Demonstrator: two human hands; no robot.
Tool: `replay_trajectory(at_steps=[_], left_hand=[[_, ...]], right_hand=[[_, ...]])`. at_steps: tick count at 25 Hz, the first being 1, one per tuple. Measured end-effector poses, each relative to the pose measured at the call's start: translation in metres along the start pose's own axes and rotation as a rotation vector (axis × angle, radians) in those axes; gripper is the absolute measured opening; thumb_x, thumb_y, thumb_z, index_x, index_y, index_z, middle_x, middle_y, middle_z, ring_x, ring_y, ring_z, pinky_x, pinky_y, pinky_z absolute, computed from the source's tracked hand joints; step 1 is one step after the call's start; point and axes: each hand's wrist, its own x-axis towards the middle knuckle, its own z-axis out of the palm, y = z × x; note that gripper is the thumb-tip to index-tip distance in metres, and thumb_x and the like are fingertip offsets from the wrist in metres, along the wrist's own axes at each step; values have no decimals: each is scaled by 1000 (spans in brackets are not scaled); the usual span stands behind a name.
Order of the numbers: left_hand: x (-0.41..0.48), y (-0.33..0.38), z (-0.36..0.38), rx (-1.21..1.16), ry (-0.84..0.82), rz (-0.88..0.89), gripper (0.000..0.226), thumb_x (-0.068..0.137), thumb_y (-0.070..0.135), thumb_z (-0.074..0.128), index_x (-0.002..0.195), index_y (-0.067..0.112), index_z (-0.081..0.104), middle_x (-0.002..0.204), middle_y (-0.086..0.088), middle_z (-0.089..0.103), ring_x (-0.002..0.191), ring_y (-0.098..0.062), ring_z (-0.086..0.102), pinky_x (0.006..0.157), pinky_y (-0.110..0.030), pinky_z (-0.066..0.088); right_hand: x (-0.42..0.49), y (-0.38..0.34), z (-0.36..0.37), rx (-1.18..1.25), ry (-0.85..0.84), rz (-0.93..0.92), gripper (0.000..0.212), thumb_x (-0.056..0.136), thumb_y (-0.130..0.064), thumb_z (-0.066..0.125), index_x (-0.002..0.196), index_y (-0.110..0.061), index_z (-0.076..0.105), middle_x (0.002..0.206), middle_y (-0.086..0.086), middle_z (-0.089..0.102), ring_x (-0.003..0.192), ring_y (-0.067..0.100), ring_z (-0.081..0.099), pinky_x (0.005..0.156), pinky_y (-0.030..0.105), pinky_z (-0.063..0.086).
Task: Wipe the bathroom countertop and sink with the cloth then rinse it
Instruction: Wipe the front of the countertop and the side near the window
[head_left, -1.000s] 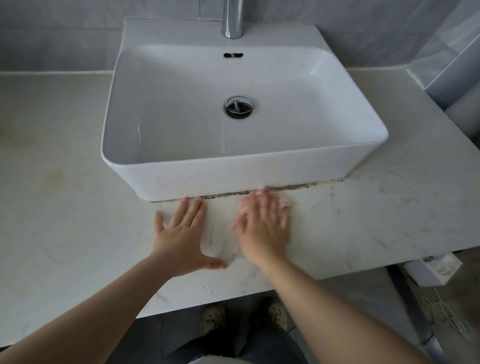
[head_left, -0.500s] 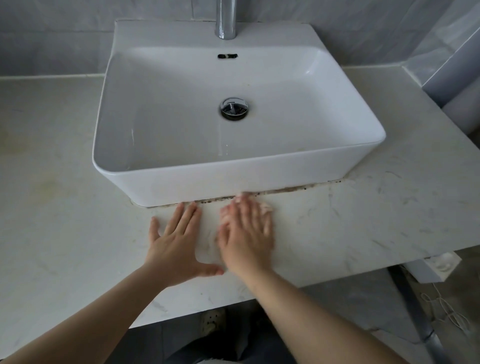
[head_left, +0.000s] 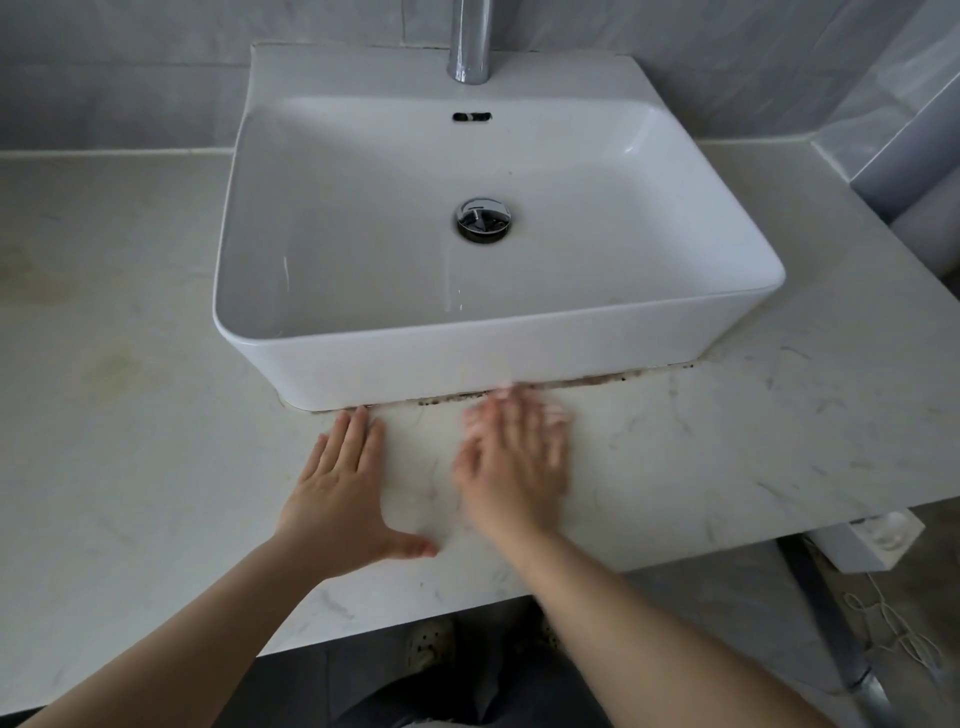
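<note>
A white rectangular sink (head_left: 498, 338) stands on the pale marble countertop (head_left: 130, 441). My left hand (head_left: 345, 488) lies flat on the countertop just in front of the sink, fingers together, holding nothing. My right hand (head_left: 514, 457) is beside it, blurred, and presses flat on a pale cloth (head_left: 560, 415). Only the cloth's edge shows past the fingertips. A dark line of grime (head_left: 597, 382) runs along the sink's base, right above the fingers.
A chrome tap (head_left: 470, 41) rises behind the basin, and a metal drain (head_left: 483, 219) sits in its middle. Yellowish stains (head_left: 111, 364) mark the countertop at left. A white box (head_left: 872, 540) and cords hang below the counter's right edge.
My right hand slid a little left along the strip in front of the sink, then back right, and is blurred now. The left hand stays flat in place.
</note>
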Motion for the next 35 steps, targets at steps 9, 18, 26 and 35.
replay_trajectory(at_steps=[9, 18, 26, 35], left_hand=[[-1, -4, 1, 51, -19, 6, 147, 38, 95, 34, 145, 10, -20, 152, -7, -29, 136, -22, -33, 115, -40, -13], [0, -4, -2, 62, -21, 11, 156, 23, 100, 12, 146, 9, -17, 153, -7, -26, 138, -21, -29, 115, -38, -11], [3, 10, -9, 131, -66, -41, 144, 49, 86, 54, 146, 6, -14, 154, -11, -23, 140, -26, -24, 117, -40, -4], [-1, 12, -9, 114, -62, -54, 144, 48, 85, 56, 147, 6, -13, 154, -10, -23, 140, -25, -25, 116, -40, -4]], right_hand=[[34, 107, -26, -5, -105, 479, 59, 95, -40, 24, 151, -24, 18, 161, 3, 6, 147, 23, 5, 118, 47, 1], [-4, 52, -11, -40, -128, -303, 60, 86, -46, 24, 136, -24, 48, 148, 0, 43, 137, 25, 38, 114, 49, 17], [-27, 69, -14, -35, -72, 48, 65, 86, -44, 20, 142, -19, 42, 155, 5, 30, 143, 25, 26, 114, 49, 10], [2, 207, -47, -63, -187, 352, 59, 93, -48, 17, 150, -33, 16, 161, -4, 3, 147, 20, 5, 116, 51, 4]])
